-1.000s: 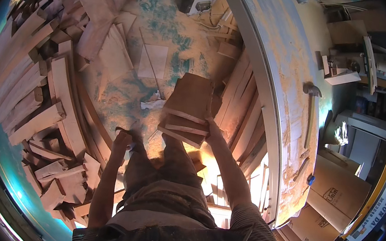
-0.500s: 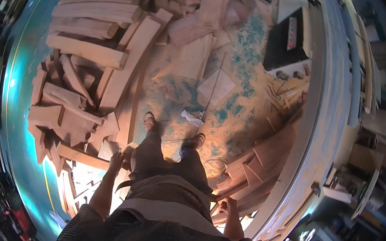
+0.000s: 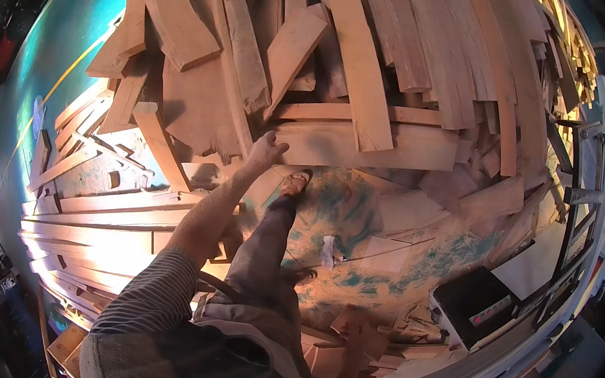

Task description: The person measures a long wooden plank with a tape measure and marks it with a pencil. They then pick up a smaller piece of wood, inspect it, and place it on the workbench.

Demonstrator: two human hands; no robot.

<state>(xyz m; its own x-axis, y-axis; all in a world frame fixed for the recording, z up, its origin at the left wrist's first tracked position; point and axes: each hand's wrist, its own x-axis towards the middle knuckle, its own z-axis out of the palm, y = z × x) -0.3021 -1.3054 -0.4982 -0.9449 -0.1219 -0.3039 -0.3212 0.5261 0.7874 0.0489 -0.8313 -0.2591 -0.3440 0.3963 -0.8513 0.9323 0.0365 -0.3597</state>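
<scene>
My left hand (image 3: 267, 149) reaches forward over the wood pile, its fingers loosely apart with nothing between them. It is nearest the lower end of a narrow wooden strip (image 3: 227, 79), and I cannot tell whether it touches it. Just beyond the hand, a wide plank (image 3: 415, 149) lies crosswise, with a long board (image 3: 352, 68) resting over it. Low on my right side hangs my right hand (image 3: 352, 325), fingers curled in and holding nothing that I can see. Behind it are wood offcuts (image 3: 320, 359).
A black box with a row of buttons (image 3: 476, 306) stands at right. A white scrap (image 3: 328, 252) lies on the dusty green floor (image 3: 323, 206). Sunlit boards (image 3: 114, 205) are stacked at left. A long metal-edged rail (image 3: 583, 281) curves along the right.
My body and view have turned left, so the wood pile is now in front. My left arm has swung forward from my side toward the pile. The right hand stays low.
</scene>
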